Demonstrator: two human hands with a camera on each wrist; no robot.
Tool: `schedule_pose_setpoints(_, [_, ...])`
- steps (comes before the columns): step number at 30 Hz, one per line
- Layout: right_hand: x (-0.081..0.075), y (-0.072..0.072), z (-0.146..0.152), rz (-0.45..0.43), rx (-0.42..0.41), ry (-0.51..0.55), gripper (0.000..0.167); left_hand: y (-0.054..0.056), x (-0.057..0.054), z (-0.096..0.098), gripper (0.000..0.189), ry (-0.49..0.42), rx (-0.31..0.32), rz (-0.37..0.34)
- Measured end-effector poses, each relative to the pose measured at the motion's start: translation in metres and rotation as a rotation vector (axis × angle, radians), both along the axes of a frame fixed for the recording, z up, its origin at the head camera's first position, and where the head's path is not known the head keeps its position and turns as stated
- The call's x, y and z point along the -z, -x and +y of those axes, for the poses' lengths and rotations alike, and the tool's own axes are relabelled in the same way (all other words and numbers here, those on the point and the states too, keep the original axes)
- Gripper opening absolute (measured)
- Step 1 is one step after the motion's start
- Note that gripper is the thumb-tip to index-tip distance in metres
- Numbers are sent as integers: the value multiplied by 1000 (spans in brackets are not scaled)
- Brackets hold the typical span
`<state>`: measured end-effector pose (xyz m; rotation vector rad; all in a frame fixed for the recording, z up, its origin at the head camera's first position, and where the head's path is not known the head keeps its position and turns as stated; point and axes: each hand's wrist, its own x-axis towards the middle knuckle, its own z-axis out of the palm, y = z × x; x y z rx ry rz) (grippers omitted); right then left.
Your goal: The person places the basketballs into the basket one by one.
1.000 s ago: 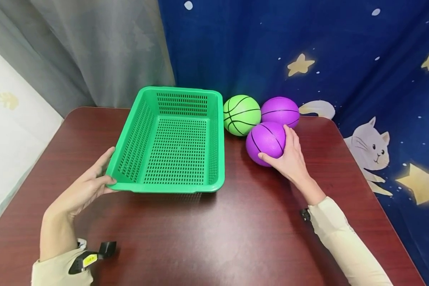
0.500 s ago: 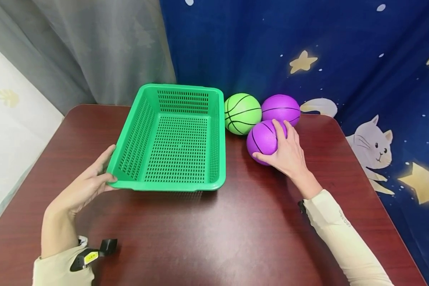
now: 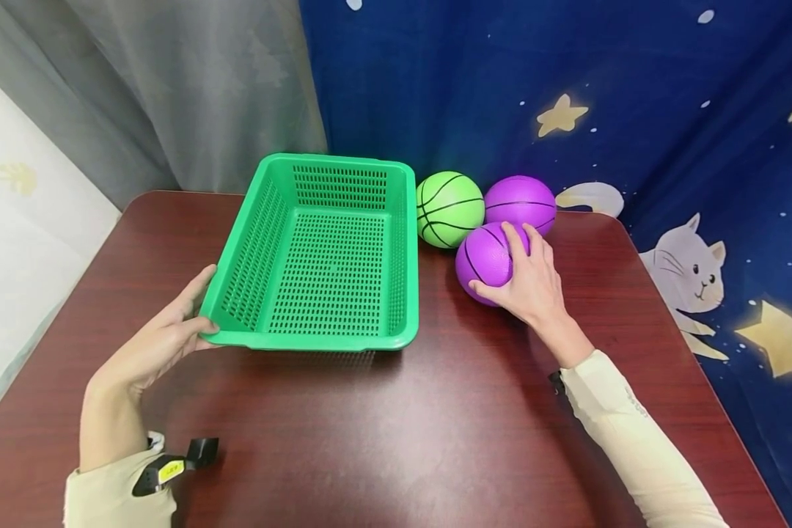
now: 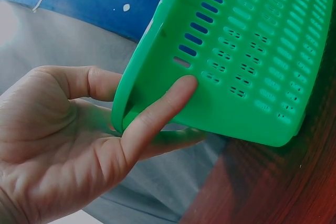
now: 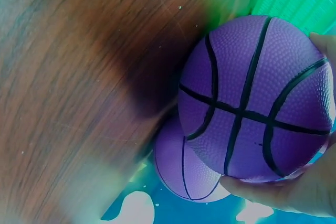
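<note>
The left hand pinches the near left corner of a green plastic basket. In the left wrist view, its thumb presses on the slotted wall and other fingers lie across the rim. Slots cover the basket's walls and floor, and nothing lies inside. A purple mini basketball with black seams is held by the right hand, thumb on the near side and fingers curved over the top. The right wrist view shows this ball large, with fingers at its right and lower sides.
A light green mini basketball sits right of the basket. Behind the held ball is another purple one. All are on a dark red wooden table. Grey and blue curtains hang along its far edge.
The right hand has shifted slightly left, its fingers now reaching farther over the top of the purple basketball. The left hand keeps its hold on the basket. The balls have barely moved.
</note>
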<state>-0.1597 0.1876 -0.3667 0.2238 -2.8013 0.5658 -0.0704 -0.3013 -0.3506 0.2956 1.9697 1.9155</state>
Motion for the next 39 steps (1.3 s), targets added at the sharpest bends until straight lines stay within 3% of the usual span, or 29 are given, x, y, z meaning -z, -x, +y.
schedule_pose_setpoints(8, [-15,-14,-3,40,-22,46,100,0,-1,1,83,31,-10,0])
schedule_pose_setpoints(19, [-44,-35,-18,180,-149,100,100,2,0,1,82,32,-9,6])
schedule_pose_setpoints(29, [-55,-41,-30,216,-202,89,101,1,-4,1,80,124,3,40])
schedule_pose_setpoints(39, [-69,-46,-47,259,-295,50,99,1,-5,0,81,144,-13,17])
